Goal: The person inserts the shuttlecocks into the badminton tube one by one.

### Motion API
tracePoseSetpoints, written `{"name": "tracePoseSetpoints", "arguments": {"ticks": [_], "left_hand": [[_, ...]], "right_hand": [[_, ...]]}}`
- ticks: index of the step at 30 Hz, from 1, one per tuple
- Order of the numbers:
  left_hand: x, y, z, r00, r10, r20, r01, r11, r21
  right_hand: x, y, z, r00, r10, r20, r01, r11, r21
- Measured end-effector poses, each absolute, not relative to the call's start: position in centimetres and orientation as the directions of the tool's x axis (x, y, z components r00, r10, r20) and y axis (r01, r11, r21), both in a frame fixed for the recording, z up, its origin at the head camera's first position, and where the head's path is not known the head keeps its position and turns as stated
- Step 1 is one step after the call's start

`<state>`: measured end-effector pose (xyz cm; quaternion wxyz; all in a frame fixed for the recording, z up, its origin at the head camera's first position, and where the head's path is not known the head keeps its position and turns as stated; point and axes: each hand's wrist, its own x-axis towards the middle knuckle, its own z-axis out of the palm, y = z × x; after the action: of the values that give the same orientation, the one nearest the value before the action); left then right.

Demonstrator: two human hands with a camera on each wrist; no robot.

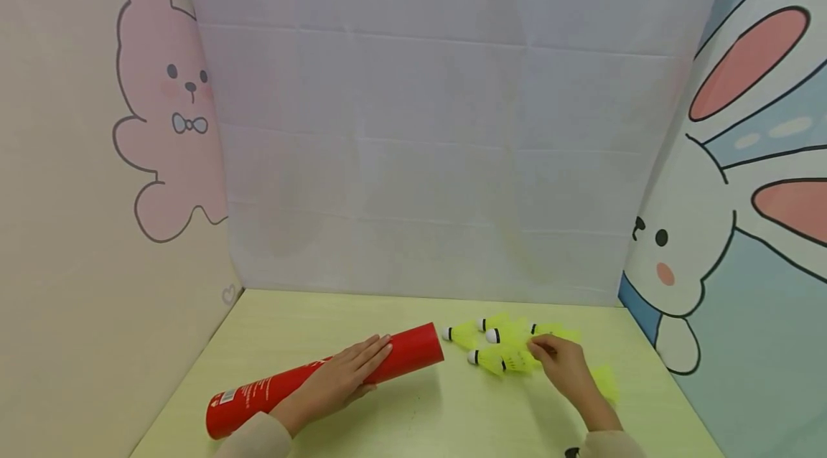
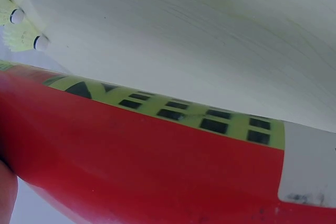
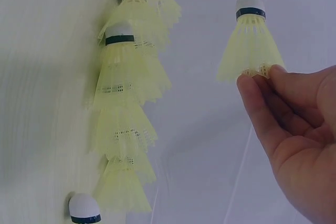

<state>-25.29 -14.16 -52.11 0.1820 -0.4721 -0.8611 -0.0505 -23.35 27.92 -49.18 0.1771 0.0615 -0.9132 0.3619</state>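
Head view, lower left: left hand (image 1: pixel 339 377) grips a long red cylindrical tube (image 1: pixel 412 354) — lower right, right hand (image 1: pixel 566 367) pinches a yellow, white-tipped shuttlecock (image 3: pixel 251 43).

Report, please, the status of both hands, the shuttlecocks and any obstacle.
Left hand: holds red tube. Right hand: pinches one shuttlecock by its skirt edge. Possible obstacle: several other shuttlecocks between the hands.

A strip of bare tabletop (image 1: pixel 465 418) lies passable between the forearms. The red tube (image 1: pixel 293 382), under the left hand (image 1: pixel 342 375), bars the left; clustered shuttlecocks (image 1: pixel 510 334) block the way beyond the right hand (image 1: pixel 563 370). Clearance beneath that wrist is hard to judge.
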Motion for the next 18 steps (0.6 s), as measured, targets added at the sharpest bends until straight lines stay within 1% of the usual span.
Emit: {"name": "tracePoseSetpoints", "arguments": {"ticks": [4,10,18], "left_hand": [[-25.3,-14.1,-52.1,-0.481,0.797,0.365,0.829,0.549,-0.107],[-25.3,-14.0,-52.0,-0.49,0.794,0.359,0.827,0.554,-0.098],[-25.3,-13.9,-51.8,-0.472,0.8,0.369,0.829,0.545,-0.121]], "right_hand": [[-23.5,27.3,-49.0,-0.934,0.007,0.358,-0.244,0.717,-0.652],[-23.8,26.5,-48.8,-0.952,0.003,0.307,-0.219,0.695,-0.685],[-24.2,25.4,-48.8,-0.948,-0.021,0.319,-0.248,0.676,-0.694]]}}
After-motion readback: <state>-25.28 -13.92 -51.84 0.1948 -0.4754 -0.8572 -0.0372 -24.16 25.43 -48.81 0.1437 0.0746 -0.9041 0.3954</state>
